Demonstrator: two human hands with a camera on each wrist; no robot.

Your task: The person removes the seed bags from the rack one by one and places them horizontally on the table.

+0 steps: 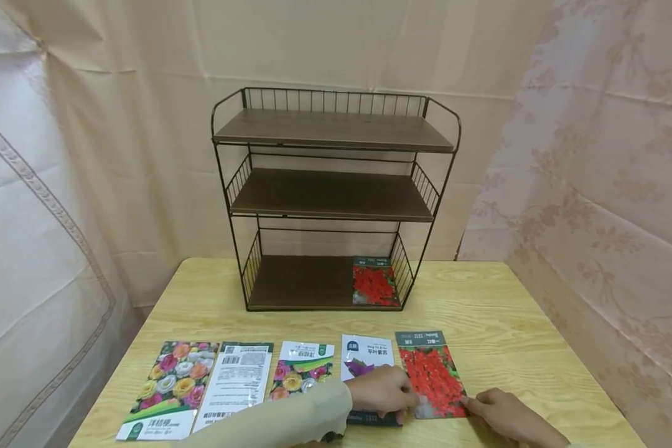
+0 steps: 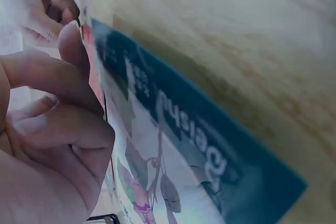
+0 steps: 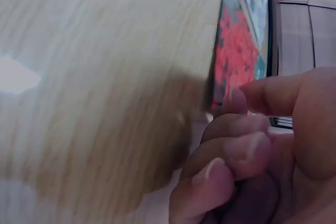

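A seed packet with red flowers (image 1: 430, 373) lies on the table at the right end of a row. My right hand (image 1: 506, 414) pinches its near right corner between thumb and index finger; the right wrist view also has this red packet (image 3: 235, 51) at the fingertips. Over the near part of a purple-flowered seed packet (image 1: 368, 347) is my left hand (image 1: 383, 392), its index finger pointing down close to the red packet's near left corner. In the left wrist view, the purple packet's teal end (image 2: 210, 145) shows beside the loosely bent fingers.
Further left lie a rose-patterned packet (image 1: 299, 367), a white text-covered packet (image 1: 235, 379) and another rose-patterned packet (image 1: 173, 386). Behind stands a three-tier rack (image 1: 330, 196), with another red-flower packet (image 1: 374, 283) at the right of its bottom shelf. Curtains hang around the table (image 1: 537, 361).
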